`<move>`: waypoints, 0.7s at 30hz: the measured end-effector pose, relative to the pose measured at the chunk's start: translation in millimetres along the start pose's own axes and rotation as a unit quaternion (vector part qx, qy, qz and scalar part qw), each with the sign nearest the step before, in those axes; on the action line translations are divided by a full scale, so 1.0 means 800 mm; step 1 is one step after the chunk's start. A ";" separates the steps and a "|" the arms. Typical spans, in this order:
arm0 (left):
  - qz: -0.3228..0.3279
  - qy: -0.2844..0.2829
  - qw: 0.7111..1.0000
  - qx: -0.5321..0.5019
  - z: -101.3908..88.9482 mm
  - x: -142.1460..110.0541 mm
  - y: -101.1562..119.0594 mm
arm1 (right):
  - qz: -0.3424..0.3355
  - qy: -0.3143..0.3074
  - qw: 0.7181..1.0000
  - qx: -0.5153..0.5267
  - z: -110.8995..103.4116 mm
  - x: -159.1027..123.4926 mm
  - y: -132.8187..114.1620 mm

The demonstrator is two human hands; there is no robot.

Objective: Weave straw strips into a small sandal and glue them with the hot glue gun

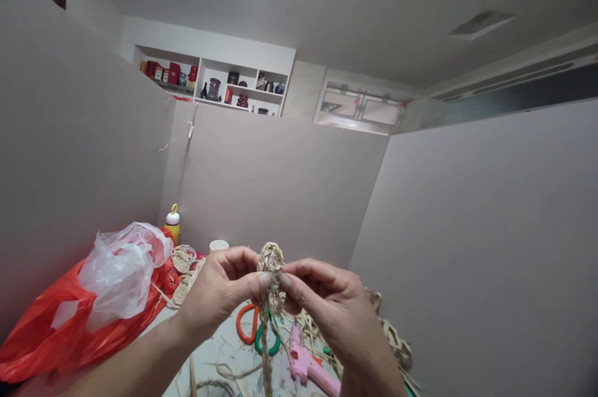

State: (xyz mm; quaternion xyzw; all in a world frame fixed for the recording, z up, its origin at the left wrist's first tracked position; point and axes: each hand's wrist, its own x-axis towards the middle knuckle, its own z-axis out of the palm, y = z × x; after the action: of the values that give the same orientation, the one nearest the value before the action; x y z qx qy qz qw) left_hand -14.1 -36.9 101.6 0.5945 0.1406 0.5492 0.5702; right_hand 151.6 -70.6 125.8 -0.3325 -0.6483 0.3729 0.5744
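Observation:
Both hands are raised above the table and pinch a small coiled piece of braided straw between them. My left hand grips it from the left with thumb and forefinger. From the right, my right hand presses its fingertips onto the same coil. A braided straw tail hangs down from the coil toward the table.
On the table lie a pink glue gun, orange-handled scissors, green-handled scissors and loose straw strips. A red plastic bag with a clear bag sits left. A yellow bottle and white cup stand behind. Grey partition walls enclose the space.

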 end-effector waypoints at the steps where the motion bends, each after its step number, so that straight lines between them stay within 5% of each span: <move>1: -0.002 -0.001 1.000 -0.001 0.000 0.000 0.000 | -0.002 0.001 1.000 -0.004 0.000 0.000 0.000; 21: -0.022 0.025 0.999 -0.003 0.003 0.000 -0.007 | 0.014 -0.021 0.999 -0.025 0.001 -0.002 0.003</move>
State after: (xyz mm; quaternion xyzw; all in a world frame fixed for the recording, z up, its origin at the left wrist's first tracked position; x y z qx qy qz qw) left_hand -9.4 -36.4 97.6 0.5752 0.1663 0.5519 0.5804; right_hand 150.6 -70.8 123.1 -0.3482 -0.6645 0.3712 0.5471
